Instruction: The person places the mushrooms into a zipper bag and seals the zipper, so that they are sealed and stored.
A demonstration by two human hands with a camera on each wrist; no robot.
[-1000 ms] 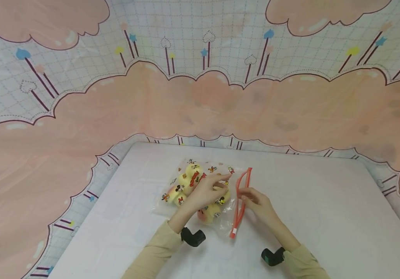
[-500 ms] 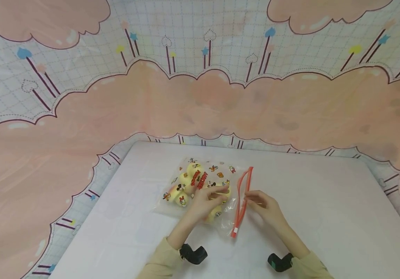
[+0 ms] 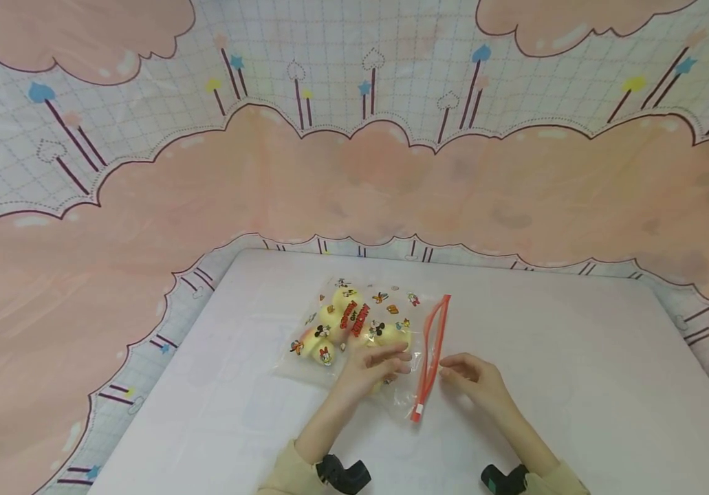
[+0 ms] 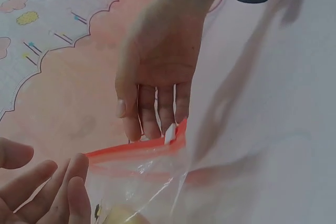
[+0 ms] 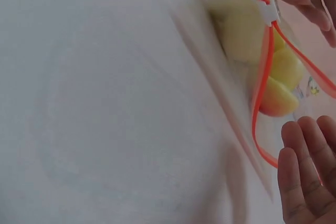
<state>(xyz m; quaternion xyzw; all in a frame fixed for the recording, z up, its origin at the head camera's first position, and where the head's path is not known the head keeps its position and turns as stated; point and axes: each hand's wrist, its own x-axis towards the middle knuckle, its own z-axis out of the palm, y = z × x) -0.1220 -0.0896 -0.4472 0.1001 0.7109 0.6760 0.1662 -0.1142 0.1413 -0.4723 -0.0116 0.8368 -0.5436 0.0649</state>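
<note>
A clear zip bag (image 3: 360, 309) printed with cartoon figures lies on the white table, with several yellow and pinkish peach-like fruits (image 3: 331, 317) inside. Its red zip strip (image 3: 443, 323) faces right, and the two edges gape apart in the right wrist view. A white slider (image 3: 419, 409) sits at the near end of the strip. My left hand (image 3: 369, 371) is over the bag's near part, fingers loosely bent and gripping nothing. Just right of the strip, my right hand (image 3: 478, 381) has relaxed fingers and holds nothing; whether its fingertips touch the strip I cannot tell.
The white table (image 3: 564, 357) extends around the bag on all sides. A patterned pink and white cloth (image 3: 354, 185) hangs behind it. Black wrist cameras (image 3: 343, 474) are worn on both forearms.
Both hands have drawn back toward the body. The right hand has come away from the zip strip and shifted right; the left hand has slid nearer, uncovering more fruits. The bag has stayed about in place.
</note>
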